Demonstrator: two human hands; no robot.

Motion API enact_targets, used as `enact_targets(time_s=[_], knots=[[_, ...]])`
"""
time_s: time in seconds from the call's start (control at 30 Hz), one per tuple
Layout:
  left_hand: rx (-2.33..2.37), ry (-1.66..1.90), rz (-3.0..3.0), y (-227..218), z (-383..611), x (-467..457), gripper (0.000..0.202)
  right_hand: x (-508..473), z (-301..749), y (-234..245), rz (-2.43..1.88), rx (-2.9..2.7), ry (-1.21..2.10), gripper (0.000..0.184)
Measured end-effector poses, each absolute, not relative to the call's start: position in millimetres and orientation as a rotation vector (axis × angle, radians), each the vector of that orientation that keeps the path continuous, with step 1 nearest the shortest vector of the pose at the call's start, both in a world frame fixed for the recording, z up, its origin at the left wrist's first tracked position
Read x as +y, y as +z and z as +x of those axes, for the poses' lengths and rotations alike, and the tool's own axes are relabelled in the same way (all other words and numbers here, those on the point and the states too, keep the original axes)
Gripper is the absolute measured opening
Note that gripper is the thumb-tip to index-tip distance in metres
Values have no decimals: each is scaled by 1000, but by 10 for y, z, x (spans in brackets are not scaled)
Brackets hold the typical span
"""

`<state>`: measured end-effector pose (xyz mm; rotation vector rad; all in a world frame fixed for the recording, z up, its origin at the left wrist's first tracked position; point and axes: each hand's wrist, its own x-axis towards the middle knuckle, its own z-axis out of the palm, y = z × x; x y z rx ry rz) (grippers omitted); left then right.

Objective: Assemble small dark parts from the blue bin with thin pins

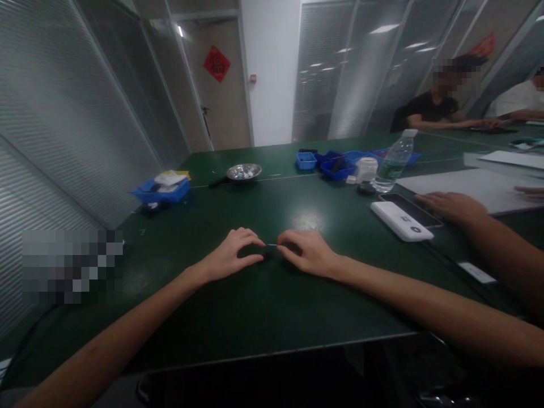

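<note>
My left hand [235,255] is just above the green table [255,309], its thumb and fingers apart and nothing visible between them. To its right is my right hand [312,253], with thumb and forefinger pinched together. From that pinch a thin, pale, needle-like piece [272,245] points toward my left fingertips. It is too small for me to tell its kind, and whether the left fingers touch its tip is unclear. A dark patch, perhaps a shadow, lies below it.
A steel pan [243,172], a blue basket [161,190] and several blue trays [338,166] stand farther back. On the right are a water bottle [395,161], a white power bank [402,221], a phone [410,209] and another person's hand [453,205] on white paper [501,187].
</note>
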<state>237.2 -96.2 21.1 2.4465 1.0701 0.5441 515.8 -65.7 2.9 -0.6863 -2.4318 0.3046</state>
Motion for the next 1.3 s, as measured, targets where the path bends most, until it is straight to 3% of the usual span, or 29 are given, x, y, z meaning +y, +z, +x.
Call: enact_targets(time_s=[0.17, 0.37, 0.6, 0.77, 0.9, 1.03, 1.13, 1.3], knots=[[1079, 518, 2571, 136, 2452, -920, 26, -657, 5155, 28, -710, -2416, 278, 20], [1312, 557, 2554, 28, 1691, -546, 33, -651, 5168, 27, -679, -2416, 307, 20], [1968, 597, 2462, -147, 716, -152, 33, -655, 5167, 31, -652, -2418, 299, 19], [2280, 706, 2319, -154, 582, -151, 41, -668, 5169, 54, -649, -2417, 302, 19], [1764, 808, 2441, 41, 1032, -316, 43, -668, 5170, 61, -663, -2429, 312, 20], [1180, 468, 2377, 277, 1554, -544, 49, -662, 5165, 53, -679, -2443, 305, 20], [1049, 263, 2310, 361, 1703, -639, 36, -659, 5161, 45, -684, -2443, 306, 20], [1051, 266, 2289, 354, 1687, -652, 17, -650, 5151, 29, -680, -2437, 303, 20]])
